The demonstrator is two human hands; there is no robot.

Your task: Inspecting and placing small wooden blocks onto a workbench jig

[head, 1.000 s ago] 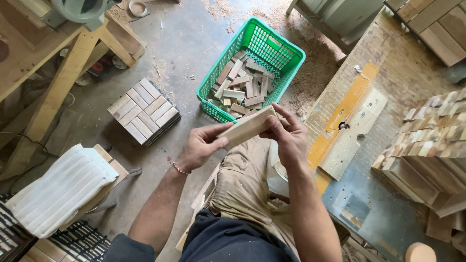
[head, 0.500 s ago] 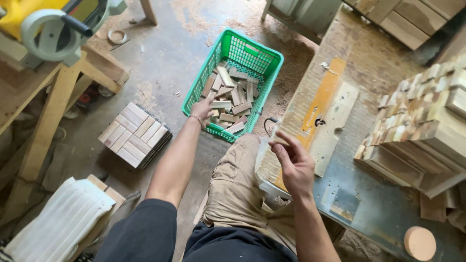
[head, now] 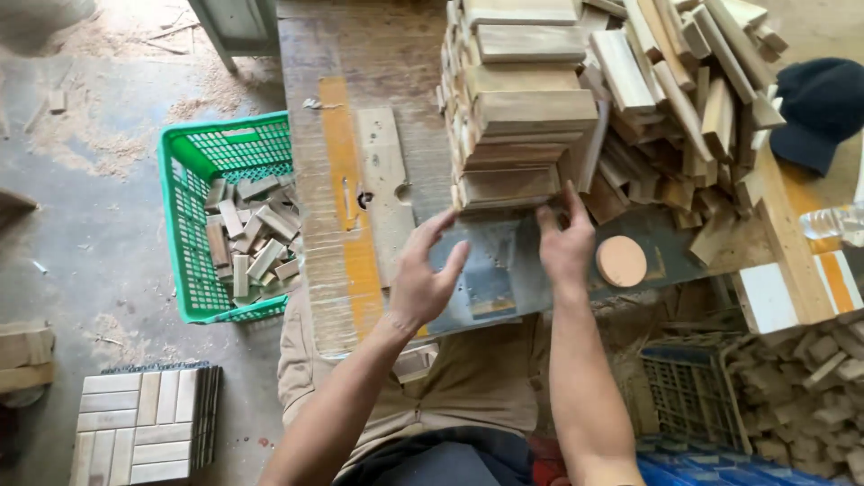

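A tall stack of flat wooden blocks [head: 517, 108] stands on the worn workbench [head: 360, 54]. My right hand [head: 565, 243] touches the bottom block of that stack, fingers curled at its lower right corner. My left hand [head: 423, 274] hovers open just left of it, over a grey metal plate [head: 486, 270], holding nothing. A green plastic basket [head: 193, 162] with several short wood offcuts sits on the floor to the left.
A loose heap of wood strips [head: 684, 99] lies right of the stack, with a round wooden disc [head: 621, 261] below it. A slatted wooden tile [head: 144, 423] lies on the floor at lower left. A dark crate [head: 688, 391] and more offcuts sit at lower right.
My left hand left the green basket and came up to the bench. My right hand reached forward to the block stack. The view swung right, from the floor onto the bench.
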